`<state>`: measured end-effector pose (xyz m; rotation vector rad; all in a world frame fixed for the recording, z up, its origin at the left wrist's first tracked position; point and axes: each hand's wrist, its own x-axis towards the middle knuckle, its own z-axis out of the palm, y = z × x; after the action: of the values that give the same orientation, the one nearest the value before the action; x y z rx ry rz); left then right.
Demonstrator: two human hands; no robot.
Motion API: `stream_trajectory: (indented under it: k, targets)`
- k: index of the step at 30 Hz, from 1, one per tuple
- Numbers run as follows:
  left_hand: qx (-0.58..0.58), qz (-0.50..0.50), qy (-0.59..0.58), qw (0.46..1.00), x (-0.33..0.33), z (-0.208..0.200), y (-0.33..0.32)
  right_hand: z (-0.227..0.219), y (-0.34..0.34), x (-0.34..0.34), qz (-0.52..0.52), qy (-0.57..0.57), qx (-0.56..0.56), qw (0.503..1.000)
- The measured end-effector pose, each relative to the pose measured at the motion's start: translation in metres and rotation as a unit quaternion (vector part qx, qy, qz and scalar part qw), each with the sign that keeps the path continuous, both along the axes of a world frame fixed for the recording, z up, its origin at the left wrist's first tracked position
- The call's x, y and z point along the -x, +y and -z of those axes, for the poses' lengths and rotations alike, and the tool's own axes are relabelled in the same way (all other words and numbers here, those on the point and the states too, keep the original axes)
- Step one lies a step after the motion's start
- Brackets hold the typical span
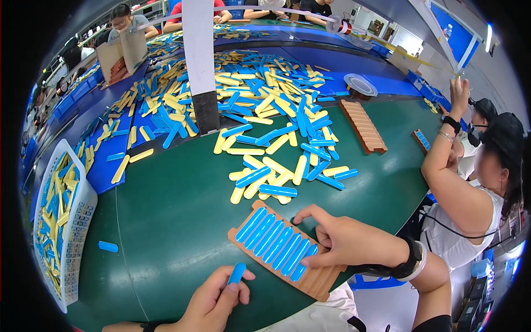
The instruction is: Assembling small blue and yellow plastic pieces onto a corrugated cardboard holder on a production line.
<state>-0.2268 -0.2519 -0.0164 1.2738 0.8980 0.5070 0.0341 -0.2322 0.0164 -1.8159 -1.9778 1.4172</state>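
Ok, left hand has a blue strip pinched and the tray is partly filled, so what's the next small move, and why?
Probably carry the blue strip in the left hand up to the brown slotted tray and seat it in the next bare slot on its right end. About eight strips already fill the tray, and the right hand rests on it, steadying it.

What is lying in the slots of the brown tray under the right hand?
Blue oblong strips fill a row of slots in the brown slotted tray. The right hand covers its far right end, so any slots there are hidden.
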Motion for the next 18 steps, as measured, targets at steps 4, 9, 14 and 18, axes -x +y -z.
stream_trajectory:
  k: [4,9,14,18]
  targets:
    - [0.066,0.030,-0.057,0.996,-0.003,-0.002,-0.001,0.001,-0.007,0.006,-0.010,-0.029,-0.099,0.995]
    - [0.069,0.096,-0.045,0.992,0.000,-0.006,-0.003,-0.003,-0.031,0.029,-0.016,0.016,-0.271,0.962]
    - [-0.011,0.181,0.021,0.983,0.000,-0.019,-0.004,0.014,-0.064,0.057,0.045,0.272,-0.044,0.960]
    - [-0.049,0.236,0.011,0.970,0.000,-0.017,-0.005,0.019,-0.069,0.057,0.063,0.357,-0.117,0.925]
